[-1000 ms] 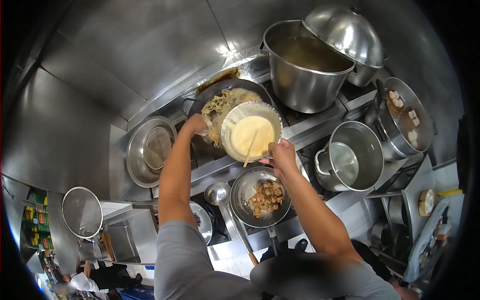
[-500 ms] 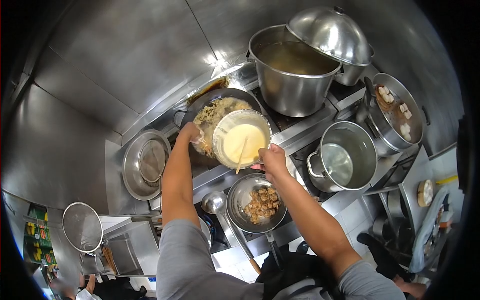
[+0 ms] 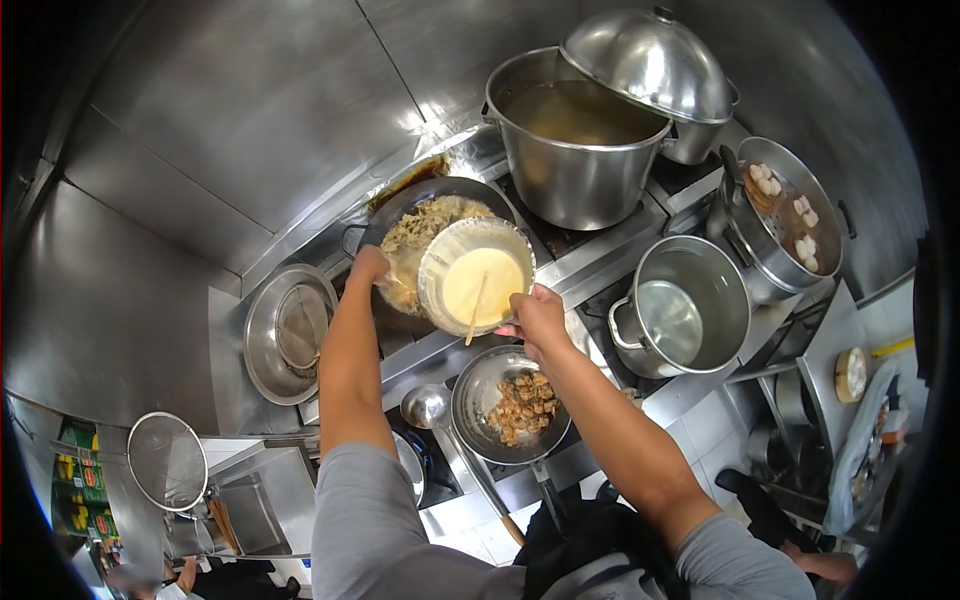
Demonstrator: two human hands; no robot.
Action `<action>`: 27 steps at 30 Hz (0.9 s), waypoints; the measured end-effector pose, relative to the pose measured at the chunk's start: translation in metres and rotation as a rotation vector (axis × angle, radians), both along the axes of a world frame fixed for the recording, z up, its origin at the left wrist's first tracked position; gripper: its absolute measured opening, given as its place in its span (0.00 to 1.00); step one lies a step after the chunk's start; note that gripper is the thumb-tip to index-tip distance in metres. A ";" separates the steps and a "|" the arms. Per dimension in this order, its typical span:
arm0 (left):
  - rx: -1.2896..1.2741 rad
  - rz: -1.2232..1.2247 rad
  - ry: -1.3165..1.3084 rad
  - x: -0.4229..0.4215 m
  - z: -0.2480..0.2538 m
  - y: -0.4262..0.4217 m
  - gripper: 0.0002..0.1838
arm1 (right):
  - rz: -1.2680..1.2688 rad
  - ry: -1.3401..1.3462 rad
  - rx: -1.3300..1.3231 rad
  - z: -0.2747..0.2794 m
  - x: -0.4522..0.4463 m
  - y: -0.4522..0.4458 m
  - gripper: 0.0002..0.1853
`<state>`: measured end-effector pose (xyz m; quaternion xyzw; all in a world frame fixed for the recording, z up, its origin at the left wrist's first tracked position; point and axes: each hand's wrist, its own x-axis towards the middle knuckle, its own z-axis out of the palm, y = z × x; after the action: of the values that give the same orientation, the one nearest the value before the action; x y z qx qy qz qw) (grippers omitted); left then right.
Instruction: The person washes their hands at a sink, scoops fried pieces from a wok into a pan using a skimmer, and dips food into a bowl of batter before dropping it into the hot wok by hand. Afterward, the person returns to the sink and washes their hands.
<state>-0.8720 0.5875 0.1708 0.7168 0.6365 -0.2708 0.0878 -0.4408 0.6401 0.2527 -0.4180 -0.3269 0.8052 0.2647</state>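
My right hand (image 3: 537, 318) grips the rim of a metal bowl (image 3: 432, 290) of pale yellow batter (image 3: 478, 280), tilted above the front of a wok. A thin wooden stick (image 3: 477, 312) leans in the batter. My left hand (image 3: 372, 266) is over the left side of the wok (image 3: 400, 208), left of the bowl; its fingers are blurred and partly lost against the food. Pale battered pieces (image 3: 432, 222) fry in bubbling oil there. Nearer to me, a frying pan (image 3: 480, 372) holds browned chunks (image 3: 522, 408), beside a ladle (image 3: 428, 406).
A large stockpot (image 3: 580, 175) of liquid stands behind right, its domed lid (image 3: 655, 65) askew. To the right are a pot of water (image 3: 690, 270) and a pan with white pieces (image 3: 800, 180). A strainer sits in a basin (image 3: 262, 335) at left. Another person's arm (image 3: 825, 565) shows lower right.
The view has shifted slightly. My left hand remains over the wok's left side, and my right hand still holds the batter bowl in nearly the same place.
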 end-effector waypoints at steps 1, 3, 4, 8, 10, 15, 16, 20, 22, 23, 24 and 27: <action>0.318 0.553 -0.199 -0.002 -0.002 -0.002 0.08 | -0.002 0.000 -0.001 0.000 0.000 0.000 0.10; 0.632 1.107 -0.401 -0.007 -0.008 -0.003 0.11 | -0.027 0.012 -0.016 0.000 0.001 0.000 0.08; 0.441 1.166 -0.449 -0.012 -0.008 -0.003 0.11 | -0.026 0.009 -0.017 0.001 0.002 0.000 0.08; 0.078 0.905 -0.276 0.001 -0.001 -0.010 0.05 | -0.026 0.002 -0.008 0.003 0.006 0.002 0.10; 0.055 0.749 -0.224 0.003 -0.008 -0.010 0.05 | -0.006 -0.007 -0.003 0.002 0.008 0.004 0.12; -0.012 0.192 0.222 -0.025 -0.023 0.000 0.06 | -0.048 0.012 -0.026 0.002 0.011 0.003 0.08; 0.111 0.746 -0.332 -0.015 -0.022 -0.001 0.07 | -0.050 0.007 -0.026 0.002 0.013 0.004 0.08; 0.355 0.836 -0.692 -0.059 -0.082 -0.003 0.08 | -0.038 0.010 -0.027 0.001 0.012 0.004 0.10; 0.530 0.881 -0.517 -0.030 -0.050 0.001 0.12 | -0.026 0.008 -0.023 0.002 0.012 0.004 0.12; 0.661 1.069 -0.413 -0.004 -0.019 0.002 0.15 | -0.041 0.011 -0.024 0.002 0.012 0.003 0.10; 0.662 1.069 -0.415 0.010 -0.001 0.001 0.15 | -0.055 0.014 -0.026 0.003 0.012 0.003 0.08; 0.757 0.844 -0.117 0.039 0.044 -0.002 0.14 | -0.052 0.025 -0.023 0.003 0.014 0.003 0.08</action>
<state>-0.8326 0.5859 0.2151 0.3957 0.9145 0.0747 -0.0396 -0.4270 0.6434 0.2558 -0.4194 -0.3034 0.8069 0.2847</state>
